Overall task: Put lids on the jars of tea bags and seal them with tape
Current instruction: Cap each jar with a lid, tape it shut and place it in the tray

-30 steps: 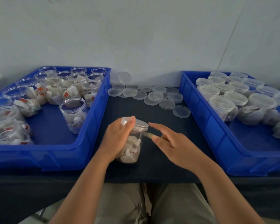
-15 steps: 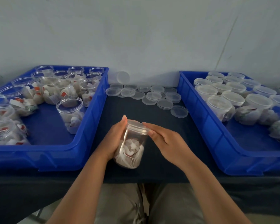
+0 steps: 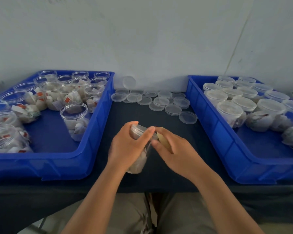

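At centre of the frame, over dark table (image 3: 142, 115) between two blue bins (image 3: 98, 132), tilted lidded jar of tea bags (image 3: 137, 166) gripped in curled left hand (image 3: 127, 146), right hand (image 3: 176, 151) pinching probably a tape strip (image 3: 164, 141) at lid (image 3: 139, 128) edge.

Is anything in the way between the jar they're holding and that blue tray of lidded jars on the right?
Nothing visible but the person's own right hand. The jar, gripped by the left hand, has bare dark table toward the right tray. Loose lids lie farther back; only the tray's wall needs clearing.
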